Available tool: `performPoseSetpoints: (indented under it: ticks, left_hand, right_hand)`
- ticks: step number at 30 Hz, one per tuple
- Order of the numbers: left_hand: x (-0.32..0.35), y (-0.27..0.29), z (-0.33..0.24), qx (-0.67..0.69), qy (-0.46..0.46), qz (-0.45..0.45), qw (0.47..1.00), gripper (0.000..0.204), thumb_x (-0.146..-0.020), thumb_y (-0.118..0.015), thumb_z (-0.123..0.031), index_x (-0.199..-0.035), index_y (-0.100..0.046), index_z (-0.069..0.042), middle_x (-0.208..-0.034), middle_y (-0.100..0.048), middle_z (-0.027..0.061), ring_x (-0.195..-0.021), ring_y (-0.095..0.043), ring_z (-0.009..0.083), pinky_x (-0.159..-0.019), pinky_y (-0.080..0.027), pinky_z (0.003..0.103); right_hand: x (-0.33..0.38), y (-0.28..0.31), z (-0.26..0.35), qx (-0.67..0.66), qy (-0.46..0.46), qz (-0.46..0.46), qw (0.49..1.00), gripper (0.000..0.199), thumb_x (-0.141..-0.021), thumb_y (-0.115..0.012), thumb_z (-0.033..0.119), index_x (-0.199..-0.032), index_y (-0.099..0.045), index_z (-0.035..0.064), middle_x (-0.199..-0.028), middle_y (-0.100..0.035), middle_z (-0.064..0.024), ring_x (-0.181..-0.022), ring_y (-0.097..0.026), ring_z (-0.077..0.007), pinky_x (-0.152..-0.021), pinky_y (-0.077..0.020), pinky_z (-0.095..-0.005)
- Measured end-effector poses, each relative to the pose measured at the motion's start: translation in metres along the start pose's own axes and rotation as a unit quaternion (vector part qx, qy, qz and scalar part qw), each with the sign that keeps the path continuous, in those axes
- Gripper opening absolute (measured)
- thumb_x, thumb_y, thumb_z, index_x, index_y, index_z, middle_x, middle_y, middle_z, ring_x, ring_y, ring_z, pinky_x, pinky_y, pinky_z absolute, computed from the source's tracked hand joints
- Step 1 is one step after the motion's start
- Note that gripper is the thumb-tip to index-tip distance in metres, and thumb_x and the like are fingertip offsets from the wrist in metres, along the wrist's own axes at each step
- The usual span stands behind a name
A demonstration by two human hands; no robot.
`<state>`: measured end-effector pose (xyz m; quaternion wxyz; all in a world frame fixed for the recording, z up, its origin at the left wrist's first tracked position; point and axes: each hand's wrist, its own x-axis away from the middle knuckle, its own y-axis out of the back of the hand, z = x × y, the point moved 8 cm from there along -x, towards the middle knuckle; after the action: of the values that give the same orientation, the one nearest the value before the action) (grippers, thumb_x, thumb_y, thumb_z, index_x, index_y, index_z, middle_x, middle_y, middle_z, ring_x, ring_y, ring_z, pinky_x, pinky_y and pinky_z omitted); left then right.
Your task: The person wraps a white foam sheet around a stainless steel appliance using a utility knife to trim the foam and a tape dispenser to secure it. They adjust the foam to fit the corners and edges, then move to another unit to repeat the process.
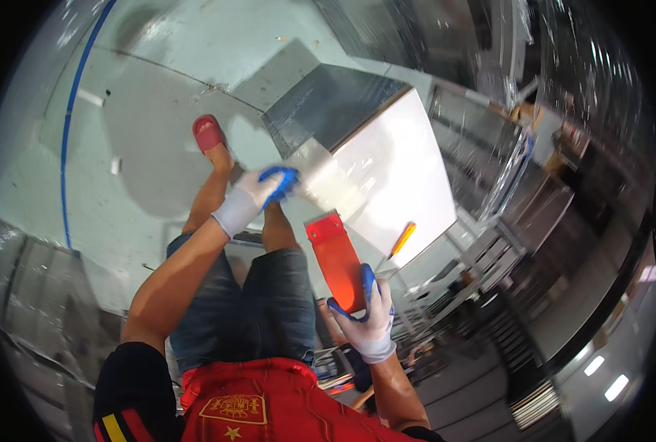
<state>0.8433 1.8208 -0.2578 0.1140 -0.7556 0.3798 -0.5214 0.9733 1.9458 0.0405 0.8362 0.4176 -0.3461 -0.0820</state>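
We've got the red dispenser (pixel 337 264) in the R hand (pixel 366 313), thumb & fingers closed round its lower end, toothed-looking edge (pixel 321 217) up, near the lower side of the white box (pixel 416 173); the L hand (pixel 263 193) is at the box's near corner beside a clear strip (pixel 329 184), fingertips bunched but blurred, so we can't tell if it's pinching the strip or only touching it; if that hold is loose, the strip could slip, fold & stick to itself or the glove; if the toothed edge swings in close, it could scratch the white face or nick a glove; the orange screwdriver (pixel 403 240) lies near the box's edge, so a knock w/ the R forearm or a tilt of the box could prob send it off; a dropped tool would be bad b/c the foot we see is in an open red sandal (pixel 208 134); hard to make out: the strip's ends, washed out vs the bright face; the other foot, hidden; the box's underside & what supports it; the screwdriver's tip; bkgd racks at R, bent & blurred toward the rim
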Motion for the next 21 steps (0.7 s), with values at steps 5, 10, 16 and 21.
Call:
performPoseSetpoints:
  ticks: [5,10,16,21]
  left_hand:
    - [0.048,-0.060,-0.037,-0.024,0.155,0.236,0.959,0.049,-0.115,-0.060,-0.041,-0.131,-0.073,0.003,-0.122,-0.077,0.0084,-0.109,-0.070,0.0125,-0.097,-0.056,0.029]
    - [0.050,-0.053,-0.032,-0.188,0.189,0.236,0.934,0.038,-0.113,-0.060,-0.030,-0.124,-0.074,0.003,-0.107,-0.076,0.0057,-0.099,-0.068,0.0127,-0.092,-0.056,0.031]
    - [0.045,-0.039,-0.037,-0.376,0.065,0.223,0.897,0.021,-0.108,-0.059,-0.008,-0.117,-0.073,0.005,-0.097,-0.075,0.0072,-0.084,-0.066,0.0125,-0.081,-0.056,0.032]
    - [0.006,-0.013,-0.056,-0.475,0.072,0.225,0.848,0.019,-0.103,-0.057,-0.004,-0.113,-0.072,0.003,-0.098,-0.074,0.0079,-0.083,-0.067,0.0155,-0.078,-0.056,0.033]
  right_hand:
    - [0.029,-0.023,0.019,-0.049,0.020,-0.085,0.995,0.110,-0.072,-0.097,0.008,-0.167,-0.041,0.0014,-0.123,-0.063,-0.0217,-0.103,-0.064,-0.0405,-0.088,-0.0546,-0.0482]
    - [0.052,-0.051,0.022,-0.095,-0.012,-0.126,0.987,0.104,-0.071,-0.098,0.011,-0.161,-0.046,0.0011,-0.124,-0.063,-0.0210,-0.106,-0.063,-0.0411,-0.090,-0.0532,-0.0501]
    - [0.072,-0.106,0.031,-0.176,-0.122,-0.197,0.957,0.094,-0.074,-0.098,0.017,-0.157,-0.054,0.0037,-0.115,-0.063,-0.0154,-0.101,-0.062,-0.0374,-0.090,-0.0500,-0.0477]
    - [0.040,-0.144,0.065,-0.196,-0.192,-0.244,0.930,0.090,-0.075,-0.098,0.016,-0.154,-0.057,0.0031,-0.114,-0.064,-0.0159,-0.099,-0.063,-0.0378,-0.088,-0.0509,-0.0477]
